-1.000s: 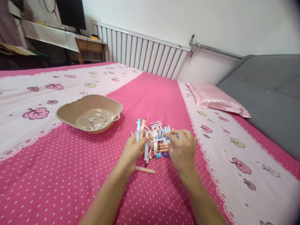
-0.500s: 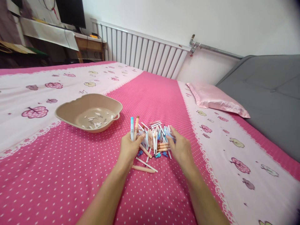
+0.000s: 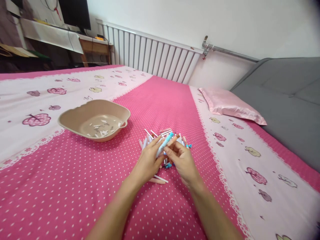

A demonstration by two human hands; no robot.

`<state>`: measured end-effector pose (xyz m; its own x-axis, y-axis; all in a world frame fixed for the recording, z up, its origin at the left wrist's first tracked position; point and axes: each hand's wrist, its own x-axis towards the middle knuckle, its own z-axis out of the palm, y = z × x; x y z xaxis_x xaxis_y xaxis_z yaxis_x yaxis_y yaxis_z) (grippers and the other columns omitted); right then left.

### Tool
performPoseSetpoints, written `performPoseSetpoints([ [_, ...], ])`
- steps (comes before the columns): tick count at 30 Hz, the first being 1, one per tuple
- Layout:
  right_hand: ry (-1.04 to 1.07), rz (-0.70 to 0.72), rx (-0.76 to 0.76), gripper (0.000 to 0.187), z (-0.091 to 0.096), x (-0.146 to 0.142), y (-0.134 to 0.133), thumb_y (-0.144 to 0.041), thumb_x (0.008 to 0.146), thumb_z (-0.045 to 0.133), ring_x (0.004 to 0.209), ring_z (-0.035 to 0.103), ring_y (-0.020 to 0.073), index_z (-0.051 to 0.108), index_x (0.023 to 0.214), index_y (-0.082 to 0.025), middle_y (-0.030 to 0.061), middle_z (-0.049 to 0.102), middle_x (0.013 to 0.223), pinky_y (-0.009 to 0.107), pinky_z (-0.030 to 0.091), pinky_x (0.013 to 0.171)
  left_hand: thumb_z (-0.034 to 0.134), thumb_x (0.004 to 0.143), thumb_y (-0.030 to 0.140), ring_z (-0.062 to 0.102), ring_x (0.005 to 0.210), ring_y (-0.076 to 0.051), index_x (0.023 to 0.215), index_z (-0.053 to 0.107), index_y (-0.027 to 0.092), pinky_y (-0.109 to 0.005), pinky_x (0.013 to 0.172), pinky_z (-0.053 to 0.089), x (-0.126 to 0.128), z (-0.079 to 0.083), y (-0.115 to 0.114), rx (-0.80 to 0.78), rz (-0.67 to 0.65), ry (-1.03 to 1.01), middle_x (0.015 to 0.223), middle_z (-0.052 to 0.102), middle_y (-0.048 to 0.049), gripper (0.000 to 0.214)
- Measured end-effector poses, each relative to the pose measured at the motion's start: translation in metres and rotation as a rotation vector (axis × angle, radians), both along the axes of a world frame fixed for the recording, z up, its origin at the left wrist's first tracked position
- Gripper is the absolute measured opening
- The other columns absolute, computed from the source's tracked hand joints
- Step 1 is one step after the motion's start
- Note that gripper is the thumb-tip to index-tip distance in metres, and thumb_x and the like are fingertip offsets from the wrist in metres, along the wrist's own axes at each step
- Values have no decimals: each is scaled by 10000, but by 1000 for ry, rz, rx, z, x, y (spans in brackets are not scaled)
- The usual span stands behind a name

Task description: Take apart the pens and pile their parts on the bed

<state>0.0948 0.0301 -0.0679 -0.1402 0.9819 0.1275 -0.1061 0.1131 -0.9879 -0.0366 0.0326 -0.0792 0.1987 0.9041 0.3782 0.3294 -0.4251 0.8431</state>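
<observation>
My left hand (image 3: 151, 158) is closed around a marker with a light blue cap (image 3: 166, 141), which leans up to the right. Beside it, a peach marker with a brown end (image 3: 174, 140) lies between my two hands; its lower part is hidden. My right hand (image 3: 183, 163) meets the left, its thumb and fingers pinched together just below the peach marker. What sits in that pinch is hidden. Under both hands spreads a pile of markers and thin white sticks (image 3: 150, 133), mostly covered. A pale peach marker (image 3: 157, 181) and a white stick (image 3: 161, 179) lie nearest me.
A beige plastic basin (image 3: 75, 121) with small white pieces inside stands to the left on the pink dotted bedspread (image 3: 100, 186). A pink pillow (image 3: 230, 106) rests at the right, against a grey headboard (image 3: 285, 90). A white radiator (image 3: 150, 53) lines the wall behind.
My left hand has tilted its two markers from upright to leaning right. My right hand has left the pile's right side and moved left to meet it.
</observation>
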Motion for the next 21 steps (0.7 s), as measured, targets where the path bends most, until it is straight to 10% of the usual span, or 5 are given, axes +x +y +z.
performPoseSetpoints([
  [6,168,-118,-144,234,9,17,4,-333,682,734,474,507,67,614,763,-149,-39,569,570,168,431,437,539,816,302,622,781,-183,1040,659,196,-300,689,512,-5,8,-1,-174,-107,-202,942,650,-78,276],
  [9,339,-183,-194,213,15,26,7,-263,652,763,482,546,61,633,772,-144,-23,617,588,133,442,424,540,812,394,454,417,-73,1073,626,157,-175,385,364,-7,12,-1,-326,46,-540,601,571,1,363],
  [13,532,-122,-359,173,13,20,6,-157,639,745,539,614,76,654,785,-134,22,686,674,114,460,426,608,774,365,338,366,-13,1056,622,146,-139,348,243,-5,15,-1,-361,187,-870,643,606,-3,357],
  [21,539,38,-548,181,7,-7,-8,-176,735,657,579,624,75,661,905,-116,70,706,795,107,464,444,650,761,306,282,359,30,1019,648,138,-120,435,332,-1,19,-3,-446,41,-1088,754,686,-53,308],
])
